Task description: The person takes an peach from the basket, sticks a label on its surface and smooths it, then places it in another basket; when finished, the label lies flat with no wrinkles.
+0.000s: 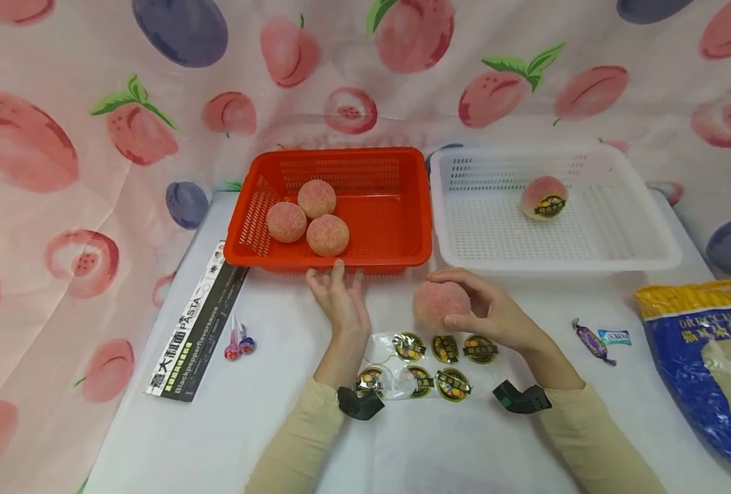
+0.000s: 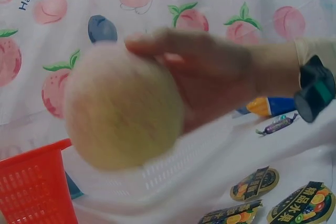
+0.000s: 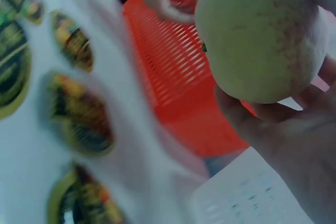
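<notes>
My right hand (image 1: 491,312) grips a pink and pale-yellow peach (image 1: 441,304) between thumb and fingers, just above the far edge of a clear sheet of round black-and-gold fruit stickers (image 1: 453,384). Only bare peach skin shows on this peach (image 2: 123,111) in the left wrist view. Beside the front rim of the red basket (image 1: 411,247), my left hand (image 1: 343,302) is raised with relaxed fingers and holds nothing. Three peaches (image 1: 328,235) lie in the left part of that basket. A peach bearing a sticker (image 1: 546,197) lies in the white basket (image 1: 643,233).
At the left lies a long black-and-white pasta box (image 1: 198,329), with two lollipops (image 1: 239,343) next to it. Two wrapped candies (image 1: 594,342) and a blue-and-yellow bag (image 1: 692,363) lie at the right. A fruit-print cloth (image 1: 316,110) hangs behind the baskets.
</notes>
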Demonstrator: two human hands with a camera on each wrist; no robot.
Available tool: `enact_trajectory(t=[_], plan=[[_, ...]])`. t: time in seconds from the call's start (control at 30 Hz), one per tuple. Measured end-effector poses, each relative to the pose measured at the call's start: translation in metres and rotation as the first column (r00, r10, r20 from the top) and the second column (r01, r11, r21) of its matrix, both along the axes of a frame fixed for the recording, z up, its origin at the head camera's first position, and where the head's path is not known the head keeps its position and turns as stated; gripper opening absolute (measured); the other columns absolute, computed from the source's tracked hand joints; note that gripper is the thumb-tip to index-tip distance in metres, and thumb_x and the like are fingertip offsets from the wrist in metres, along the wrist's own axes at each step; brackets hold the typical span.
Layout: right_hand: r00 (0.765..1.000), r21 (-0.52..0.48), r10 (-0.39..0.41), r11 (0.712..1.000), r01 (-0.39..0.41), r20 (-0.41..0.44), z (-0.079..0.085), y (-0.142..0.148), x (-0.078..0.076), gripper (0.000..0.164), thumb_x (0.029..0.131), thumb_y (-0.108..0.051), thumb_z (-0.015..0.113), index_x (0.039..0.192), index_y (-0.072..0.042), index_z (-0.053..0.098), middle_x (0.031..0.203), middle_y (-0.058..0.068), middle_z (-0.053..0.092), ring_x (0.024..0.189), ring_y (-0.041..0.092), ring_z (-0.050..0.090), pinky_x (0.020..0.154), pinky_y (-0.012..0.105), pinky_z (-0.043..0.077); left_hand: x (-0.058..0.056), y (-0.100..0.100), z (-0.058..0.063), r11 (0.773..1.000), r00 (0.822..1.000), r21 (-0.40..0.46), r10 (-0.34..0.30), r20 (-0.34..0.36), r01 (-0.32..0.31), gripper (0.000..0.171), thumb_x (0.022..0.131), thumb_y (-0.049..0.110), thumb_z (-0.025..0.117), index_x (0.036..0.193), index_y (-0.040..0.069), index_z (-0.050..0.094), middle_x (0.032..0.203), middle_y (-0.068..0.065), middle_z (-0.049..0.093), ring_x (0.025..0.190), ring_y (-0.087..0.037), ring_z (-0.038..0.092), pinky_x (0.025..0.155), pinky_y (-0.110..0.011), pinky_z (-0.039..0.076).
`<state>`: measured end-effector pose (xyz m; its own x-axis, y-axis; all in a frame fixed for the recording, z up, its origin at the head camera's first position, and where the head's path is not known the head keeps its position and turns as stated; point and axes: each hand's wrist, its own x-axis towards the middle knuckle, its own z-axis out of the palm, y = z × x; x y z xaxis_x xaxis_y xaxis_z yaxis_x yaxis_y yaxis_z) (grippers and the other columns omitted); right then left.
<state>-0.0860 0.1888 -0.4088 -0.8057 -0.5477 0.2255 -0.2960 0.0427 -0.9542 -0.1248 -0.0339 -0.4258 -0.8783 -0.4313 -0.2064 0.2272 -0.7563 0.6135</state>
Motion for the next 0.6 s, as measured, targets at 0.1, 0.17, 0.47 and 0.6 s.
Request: enact_trajectory(t=[0.1, 0.17, 0.47, 0.6], plan=[[0.997, 0.060, -0.017, 0.998, 0.012, 0.071, -0.011, 0.002, -0.001, 0.056, 0.079, -0.003, 0.063, 0.129, -0.014, 0.042, 0.132, 0.004, 0.042, 0.115, 0.021, 0.044, 0.093, 0.025, 0.042, 0.000, 0.002, 0.000, 1.000, 1.000, 0.000, 0.002, 0.007, -0.002, 0.050, 0.085, 0.007, 0.056, 0.120, 0.006, 0.021, 0.108, -0.010, 0.038, 0.097, -0.025, 0.043, 0.072, -0.033, 0.046], [0.992, 0.093, -0.038, 0.995, 0.027, 0.120, -0.014, 0.001, -0.004, 0.055, 0.079, -0.006, 0.064, 0.129, -0.016, 0.042, 0.131, 0.000, 0.042, 0.113, 0.020, 0.045, 0.092, 0.026, 0.043, 0.000, 0.001, 0.000, 1.000, 1.000, 0.003, 0.007, 0.011, -0.007, 0.051, 0.085, 0.007, 0.056, 0.122, 0.007, 0.021, 0.112, -0.012, 0.036, 0.098, -0.026, 0.043, 0.073, -0.033, 0.046], [0.965, 0.225, -0.193, 0.962, 0.151, 0.176, -0.016, -0.005, -0.007, 0.055, 0.078, -0.018, 0.068, 0.127, -0.019, 0.042, 0.125, -0.002, 0.046, 0.111, 0.020, 0.046, 0.092, 0.036, 0.041, -0.001, 0.000, -0.001, 1.000, 1.000, 0.005, -0.004, 0.001, 0.004, 0.050, 0.085, 0.007, 0.056, 0.122, 0.009, 0.023, 0.118, -0.015, 0.034, 0.094, -0.021, 0.043, 0.077, -0.034, 0.045], [0.949, 0.272, -0.251, 0.942, 0.195, 0.191, -0.019, -0.009, -0.007, 0.058, 0.077, -0.022, 0.069, 0.127, -0.020, 0.041, 0.126, -0.003, 0.044, 0.114, 0.019, 0.044, 0.095, 0.041, 0.038, 0.000, 0.000, -0.001, 1.000, 1.000, 0.003, -0.008, 0.005, 0.008, 0.050, 0.084, 0.008, 0.057, 0.121, 0.009, 0.023, 0.116, -0.014, 0.035, 0.097, -0.024, 0.043, 0.077, -0.034, 0.045]])
